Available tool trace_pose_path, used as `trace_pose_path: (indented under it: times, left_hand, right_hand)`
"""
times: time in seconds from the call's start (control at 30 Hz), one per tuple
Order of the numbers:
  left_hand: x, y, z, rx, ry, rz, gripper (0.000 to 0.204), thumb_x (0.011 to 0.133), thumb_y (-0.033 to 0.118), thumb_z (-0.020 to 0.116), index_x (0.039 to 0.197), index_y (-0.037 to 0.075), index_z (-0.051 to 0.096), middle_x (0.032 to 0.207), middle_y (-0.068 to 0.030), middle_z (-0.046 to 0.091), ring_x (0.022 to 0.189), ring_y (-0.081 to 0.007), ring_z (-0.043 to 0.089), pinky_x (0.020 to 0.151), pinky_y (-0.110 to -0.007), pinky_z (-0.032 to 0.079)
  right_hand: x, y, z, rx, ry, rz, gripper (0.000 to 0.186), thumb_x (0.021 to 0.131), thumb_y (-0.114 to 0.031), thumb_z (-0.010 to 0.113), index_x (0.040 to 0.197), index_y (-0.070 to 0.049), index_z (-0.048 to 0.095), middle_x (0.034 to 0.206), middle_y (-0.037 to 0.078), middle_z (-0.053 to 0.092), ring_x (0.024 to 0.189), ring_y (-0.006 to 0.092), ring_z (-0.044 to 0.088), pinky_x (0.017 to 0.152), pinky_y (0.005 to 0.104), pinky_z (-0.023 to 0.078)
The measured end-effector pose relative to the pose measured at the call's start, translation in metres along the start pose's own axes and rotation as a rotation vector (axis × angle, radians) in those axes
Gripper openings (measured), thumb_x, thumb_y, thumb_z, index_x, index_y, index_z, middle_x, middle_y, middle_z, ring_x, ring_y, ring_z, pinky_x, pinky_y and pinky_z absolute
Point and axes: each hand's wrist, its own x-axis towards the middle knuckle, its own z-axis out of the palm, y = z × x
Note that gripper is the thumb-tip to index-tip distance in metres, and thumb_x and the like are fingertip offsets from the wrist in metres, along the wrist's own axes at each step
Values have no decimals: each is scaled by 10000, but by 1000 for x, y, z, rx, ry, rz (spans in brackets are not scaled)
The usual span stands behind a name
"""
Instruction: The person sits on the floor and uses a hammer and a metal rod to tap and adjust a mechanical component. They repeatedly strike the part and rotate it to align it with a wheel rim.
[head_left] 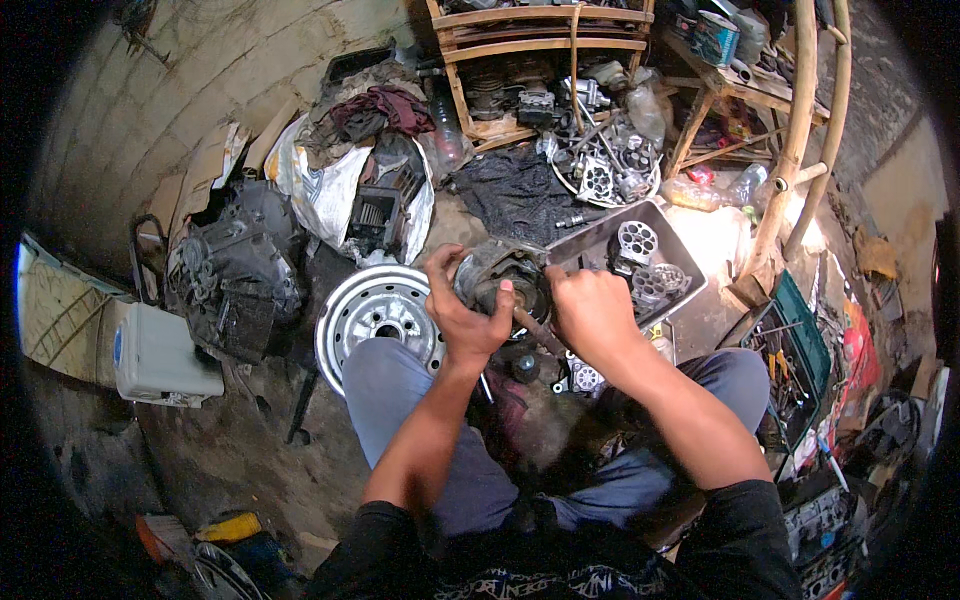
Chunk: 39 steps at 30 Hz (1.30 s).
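Observation:
My left hand [462,318] is closed around a dark round metal housing [505,262], thumb across its front, above my knees. My right hand [592,312] is curled at the housing's right side; what its fingers grip is hidden. A rod-like brownish shaft [537,332] slants from the housing down toward the lower right, beside that hand. Under the housing stand a small dark cylinder [525,368] and a silver part with round holes [587,376]. Just behind my right hand sits a grey tray [682,245] holding perforated metal parts [638,240].
A silver wheel rim [338,315] lies by my left knee, with a greasy casing [230,270] and grey box [165,350] farther left. Ahead are a wooden rack [540,45] and a pile of parts [610,160]. Bamboo poles [795,120] and an open toolbox [800,350] are at right.

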Motion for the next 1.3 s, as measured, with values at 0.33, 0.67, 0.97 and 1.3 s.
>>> trace_pose_path:
  times: [0.33, 0.67, 0.97, 1.3]
  left_hand:
    - [-4, -1, 1, -29, -117, -70, 618, 806, 193, 729, 1291, -67, 448, 1182, -202, 549, 1089, -337, 624, 1002, -433, 495]
    - [-5, 0, 1, 5, -131, -47, 626, 818, 234, 746, 1298, -34, 446, 1103, -199, 610, 1001, -334, 668, 932, -408, 519]
    - [-8, -2, 5, -26, -190, -150, 665, 802, 204, 772, 1324, -16, 422, 1134, -205, 627, 1042, -351, 701, 892, -413, 541]
    - [4, -6, 9, -196, -83, -418, 351, 847, 96, 579, 1151, -36, 694, 1177, -175, 688, 1036, -273, 680, 954, -367, 496]
  right_hand:
    - [4, 4, 10, 324, 153, 163, 158, 780, -107, 676, 892, 4, 685, 769, 262, 695, 748, 461, 707, 683, 541, 573]
    - [6, 4, 7, 140, 113, 98, 178, 771, -105, 676, 907, 8, 692, 764, 268, 696, 733, 449, 711, 676, 534, 577]
    - [-1, 17, 2, -33, -58, 3, 173, 718, -120, 733, 843, -2, 713, 819, 244, 720, 774, 412, 730, 725, 498, 593]
    - [-7, 8, -9, -23, -88, 58, 268, 728, -136, 732, 957, -11, 671, 771, 240, 707, 748, 418, 722, 702, 511, 588]
